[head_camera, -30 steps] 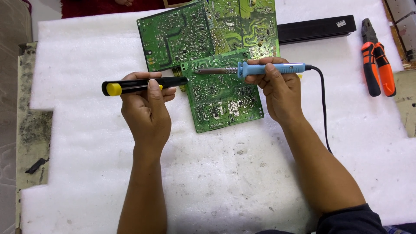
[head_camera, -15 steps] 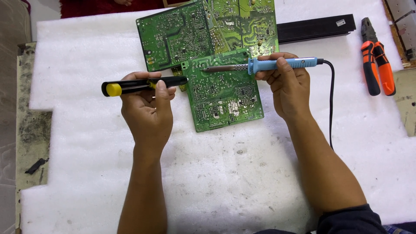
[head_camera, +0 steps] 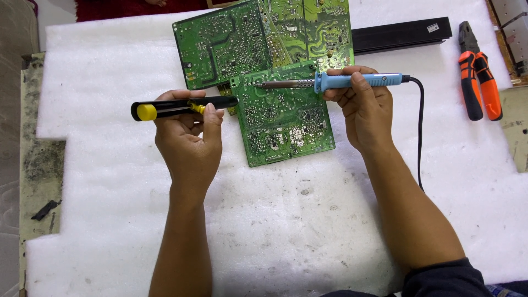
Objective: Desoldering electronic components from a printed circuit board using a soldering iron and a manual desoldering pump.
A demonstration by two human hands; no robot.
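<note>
Your right hand (head_camera: 366, 113) grips the blue soldering iron (head_camera: 335, 82) by its handle, and its metal tip lies over the top edge of the smaller green circuit board (head_camera: 286, 118). Your left hand (head_camera: 190, 132) is closed around a black tool with a yellow end (head_camera: 176, 107), whose front end reaches the left edge of that board. The board lies on the white foam sheet (head_camera: 275, 220) on the tabletop, overlapping a larger green board (head_camera: 242, 38). Orange pliers (head_camera: 478, 74) lie well apart at the right.
</note>
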